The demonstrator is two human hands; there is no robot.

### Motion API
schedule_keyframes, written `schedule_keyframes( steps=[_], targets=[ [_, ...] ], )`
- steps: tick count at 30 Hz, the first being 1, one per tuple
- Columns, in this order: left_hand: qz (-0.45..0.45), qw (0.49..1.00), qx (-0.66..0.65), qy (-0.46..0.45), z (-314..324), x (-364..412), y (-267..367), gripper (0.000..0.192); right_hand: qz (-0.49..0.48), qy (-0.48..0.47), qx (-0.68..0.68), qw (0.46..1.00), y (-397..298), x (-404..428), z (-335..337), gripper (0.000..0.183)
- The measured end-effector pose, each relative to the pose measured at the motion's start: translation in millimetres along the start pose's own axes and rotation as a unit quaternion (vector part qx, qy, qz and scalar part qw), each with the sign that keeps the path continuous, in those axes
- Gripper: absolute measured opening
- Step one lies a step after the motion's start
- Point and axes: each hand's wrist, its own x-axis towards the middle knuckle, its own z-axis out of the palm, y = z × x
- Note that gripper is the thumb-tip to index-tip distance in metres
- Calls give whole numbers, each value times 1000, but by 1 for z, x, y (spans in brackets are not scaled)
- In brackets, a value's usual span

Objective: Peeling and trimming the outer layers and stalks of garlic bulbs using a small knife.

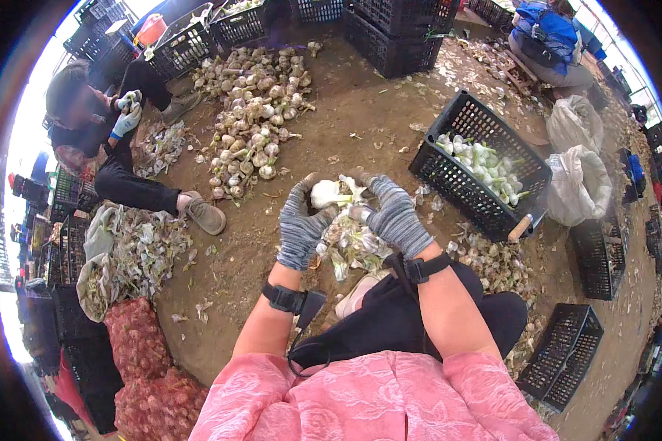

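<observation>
A white garlic bulb with a short pale stem rests in my left hand, which wears a grey knitted glove. My right hand, gloved alike, grips loose garlic skin beside the stem. Its fingertips are partly hidden behind the skin. Below both hands, a heap of peeled-off garlic skins lies on the dirt floor near my shoe. To the right stands a black plastic crate with cleaned white garlic bulbs inside. A wooden-handled tool sits at the crate's near corner.
Unpeeled garlic bulbs form a long pile ahead. A co-worker in white gloves sits at left, near red mesh sacks. Stacked black crates stand at the back. White woven sacks and another crate are at right.
</observation>
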Motion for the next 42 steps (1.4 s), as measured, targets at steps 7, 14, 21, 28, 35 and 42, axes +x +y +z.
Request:
schedule_keyframes(
  steps=[7,14,21,28,35,42],
  targets=[
    [14,998,49,-22,19,-6,-1,55,-37,-4,65,997,-2,-4,1,29],
    [46,941,320,94,25,-2,7,32,-55,53,-5,997,-9,-7,-1,25],
    [27,947,309,90,21,1,5,26,-92,93,-45,990,-12,-9,-1,31],
    [25,973,205,102,28,-3,4,22,-63,100,-23,993,-16,-8,-4,27],
    [63,947,295,106,25,1,1,22,-98,113,-40,988,-13,-7,1,27],
    [-69,977,125,156,16,11,-1,10,267,70,449,850,-3,-7,-4,19]
  ],
)
